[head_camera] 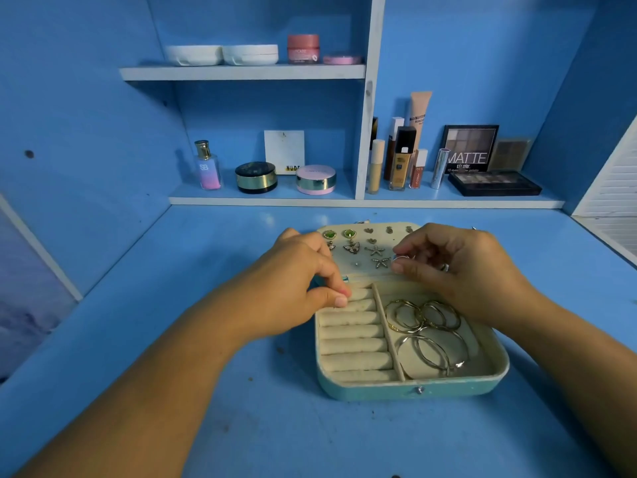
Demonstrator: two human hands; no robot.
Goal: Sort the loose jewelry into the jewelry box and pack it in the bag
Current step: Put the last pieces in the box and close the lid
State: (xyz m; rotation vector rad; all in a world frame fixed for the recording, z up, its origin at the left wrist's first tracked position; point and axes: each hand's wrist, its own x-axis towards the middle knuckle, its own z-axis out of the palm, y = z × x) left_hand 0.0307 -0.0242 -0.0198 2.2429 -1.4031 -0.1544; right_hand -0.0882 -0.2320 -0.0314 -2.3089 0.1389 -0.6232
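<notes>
Sorting step, box (406, 391) open on counter (241, 408). Right grip (458, 270) pinches a small silver piece (401, 259) at the lid panel (358, 236), by the earrings (375, 250). Left grip (296, 281) is curled, tips on the top roll (360, 294); can't tell if it's holding anything. Bangles (424, 326) are in the right compartment. Next, I reckon: seat the piece precisely. Bag not in view.

A single head-worn view looks forward and down, close over the blue desk (241, 426).
</notes>
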